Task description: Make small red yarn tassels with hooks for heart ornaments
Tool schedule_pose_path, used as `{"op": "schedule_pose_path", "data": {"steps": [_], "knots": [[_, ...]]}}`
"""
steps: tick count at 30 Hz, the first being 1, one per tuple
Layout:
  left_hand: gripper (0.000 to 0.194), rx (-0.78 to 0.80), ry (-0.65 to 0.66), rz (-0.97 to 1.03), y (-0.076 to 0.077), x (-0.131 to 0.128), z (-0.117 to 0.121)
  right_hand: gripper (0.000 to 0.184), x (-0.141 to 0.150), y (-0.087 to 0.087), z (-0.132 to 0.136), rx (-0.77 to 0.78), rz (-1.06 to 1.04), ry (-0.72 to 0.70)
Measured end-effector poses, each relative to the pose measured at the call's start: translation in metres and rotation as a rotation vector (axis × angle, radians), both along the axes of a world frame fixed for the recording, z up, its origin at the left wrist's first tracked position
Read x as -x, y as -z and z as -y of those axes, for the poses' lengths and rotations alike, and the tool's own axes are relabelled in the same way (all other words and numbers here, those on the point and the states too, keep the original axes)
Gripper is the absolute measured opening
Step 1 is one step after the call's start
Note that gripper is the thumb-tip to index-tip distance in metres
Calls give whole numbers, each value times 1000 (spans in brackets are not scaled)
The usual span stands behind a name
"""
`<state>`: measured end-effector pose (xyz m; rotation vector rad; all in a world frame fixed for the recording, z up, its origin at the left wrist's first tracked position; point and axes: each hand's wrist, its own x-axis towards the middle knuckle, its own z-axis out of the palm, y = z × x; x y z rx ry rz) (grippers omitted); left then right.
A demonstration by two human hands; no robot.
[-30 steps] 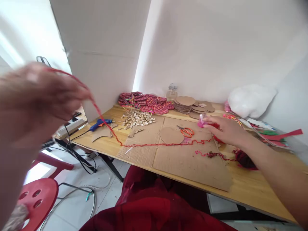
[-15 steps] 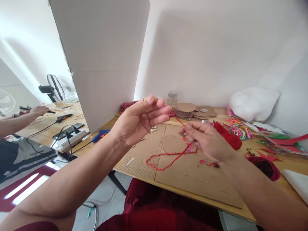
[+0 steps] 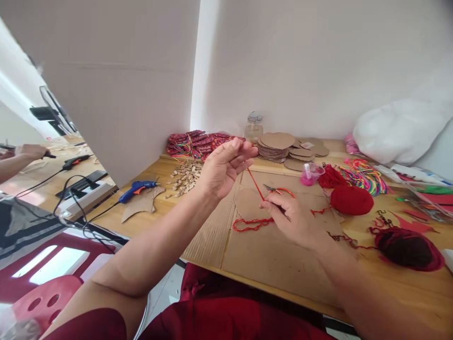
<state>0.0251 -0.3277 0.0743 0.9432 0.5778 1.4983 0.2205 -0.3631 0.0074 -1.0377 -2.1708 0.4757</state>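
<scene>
A taut strand of red yarn (image 3: 255,183) slants between my two hands above a sheet of corrugated cardboard (image 3: 269,257). My left hand (image 3: 226,167), palm partly turned up, pinches the upper end at its fingertips. Lower and to the right, my right hand (image 3: 292,217) has thumb and finger closed on the same yarn. From there a loose red loop trails over the cardboard and partly over a round cardboard disc (image 3: 247,203). Orange-handled pliers (image 3: 279,190) lie just behind my right hand, which hides part of the yarn.
Red yarn balls (image 3: 352,200) and a dark red one (image 3: 406,249) sit right. Stacked discs (image 3: 276,141), a glass jar (image 3: 254,126) and a pink cup (image 3: 309,174) stand behind. Left are shells or chips (image 3: 186,177), a blue glue gun (image 3: 137,189) and a co-worker's hand (image 3: 31,151).
The view has shifted, showing more of the table. My left hand's fingers have drawn closer together, and the loose yarn loop on the cardboard looks shorter.
</scene>
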Motion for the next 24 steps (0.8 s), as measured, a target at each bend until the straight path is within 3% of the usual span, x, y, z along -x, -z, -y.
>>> {"op": "schedule_pose_path", "data": {"steps": [6, 12, 17, 21, 24], "knots": [[18, 181, 9, -5, 62, -6, -41, 34, -4, 10, -14, 149, -42, -73], [22, 308, 139, -111, 111, -22, -46, 28, -7, 33, -19, 101, -61, -5], [23, 271, 262, -285, 128, -29, -37, 22, -12, 39, -22, 34, -63, 56], [22, 88, 265, -489, 129, -27, -34, 22, -17, 40, -25, 20, -82, 103], [23, 15, 286, -530, 129, -26, -35, 24, -19, 43, -29, 30, -85, 136]]}}
